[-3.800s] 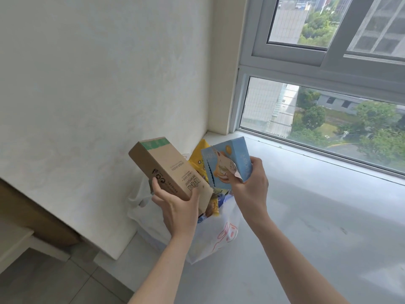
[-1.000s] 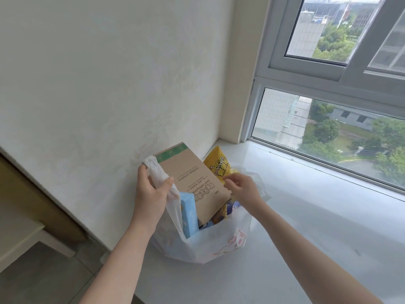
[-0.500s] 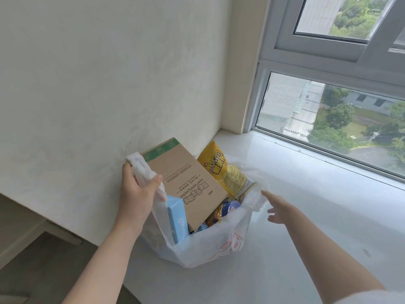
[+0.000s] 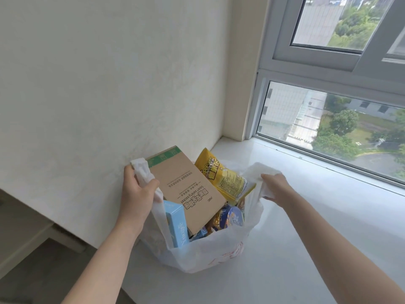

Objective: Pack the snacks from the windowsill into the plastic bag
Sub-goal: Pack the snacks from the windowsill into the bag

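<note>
**A:** Plastic bag (image 4: 210,249) sits on the windowsill (image 4: 306,216) by the wall, stuffed: brown box (image 4: 188,194) leaning up out of it, yellow packet (image 4: 225,178) behind, blue box (image 4: 176,224) upright at the near left.

**B:** And my hands?

**A:** I see your left hand (image 4: 135,196) with fingers curled, pinching the left handle (image 4: 142,170); your right hand (image 4: 274,187) grips the right handle (image 4: 263,170), fingers wrapped in the plastic. I'd say both handles are held apart to keep the mouth wide and the load upright, probably for gathering them together.
</note>
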